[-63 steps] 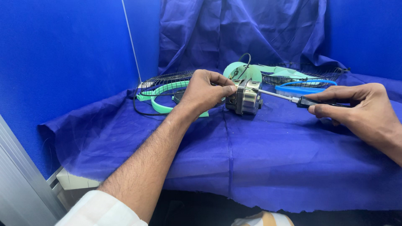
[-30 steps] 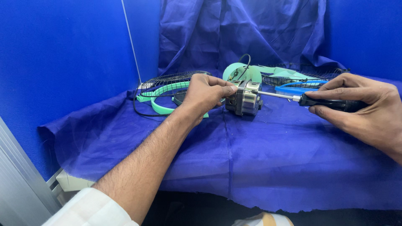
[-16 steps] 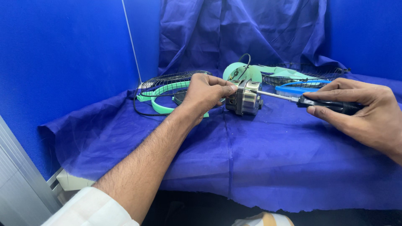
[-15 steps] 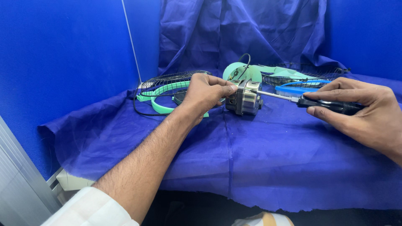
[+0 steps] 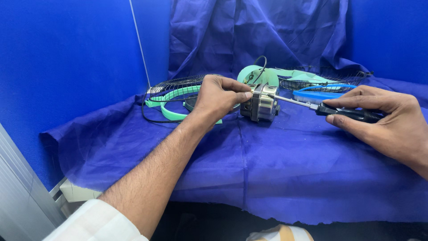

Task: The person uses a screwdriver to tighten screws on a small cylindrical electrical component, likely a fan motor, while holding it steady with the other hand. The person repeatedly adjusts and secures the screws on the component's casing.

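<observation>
Nearest, blue cloth (image 5: 267, 178) drapes over the table edge, bare in front. Right hand (image 5: 383, 120) pinches a screwdriver (image 5: 330, 109), tip on the metal motor (image 5: 261, 103). Left hand (image 5: 218, 96) clasps that motor mid-table. Behind crowd green ring (image 5: 171, 105), wire grille (image 5: 174, 85), blue ring (image 5: 321, 93).

My left hand (image 5: 218, 96) steadies the metal fan motor (image 5: 261, 103) on the blue-draped counter (image 5: 276, 156) while my right hand (image 5: 383, 118) presses a screwdriver (image 5: 330, 109) against it.
</observation>
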